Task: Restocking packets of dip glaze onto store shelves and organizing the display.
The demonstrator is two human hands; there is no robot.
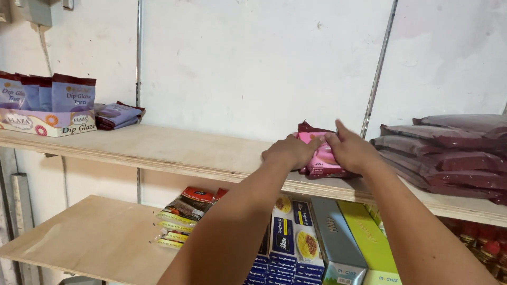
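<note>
Both my hands rest on a small stack of pink and maroon pouches lying on the upper wooden shelf. My left hand presses on the stack's left side. My right hand grips its right side and top, thumb raised. Whether the pouches are lifted off the board I cannot tell.
Dark maroon bags are piled at the right of the same shelf. At the far left stands a display box with purple pouches, and loose purple pouches lie beside it. The lower shelf holds chocolate bars, blue pasta boxes, and grey and green cartons.
</note>
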